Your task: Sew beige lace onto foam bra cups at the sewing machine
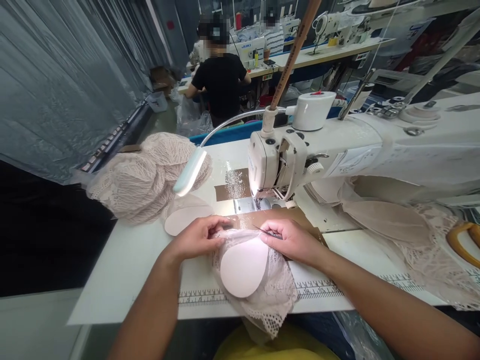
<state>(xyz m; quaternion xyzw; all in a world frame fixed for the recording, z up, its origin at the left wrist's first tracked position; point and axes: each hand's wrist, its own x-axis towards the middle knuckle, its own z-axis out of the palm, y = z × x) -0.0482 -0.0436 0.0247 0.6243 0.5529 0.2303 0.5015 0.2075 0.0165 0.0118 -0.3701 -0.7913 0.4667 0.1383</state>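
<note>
A beige lace piece [283, 285] with a pale, smooth bra cup [244, 267] on it lies at the table's front edge, its lower corner hanging over. My left hand [200, 237] pinches the upper left edge of the lace between thumb and fingers. At the upper right edge, my right hand [288, 240] is closed on the fabric and also holds thin, dark, pointed thread snips [270, 233]. Just beyond both hands is the needle area of a white sewing machine [268, 160]. A second pale cup [183, 216] rests left of my left hand.
Stacked lace cups [138, 175] stand at the left, under a lit lamp [190, 171] on a bendy neck. More cups [386, 220] and lace lie at the right by yellow-handled scissors [463, 242]. A printed ruler [204, 298] runs along the front edge. A co-worker [219, 82] sits beyond.
</note>
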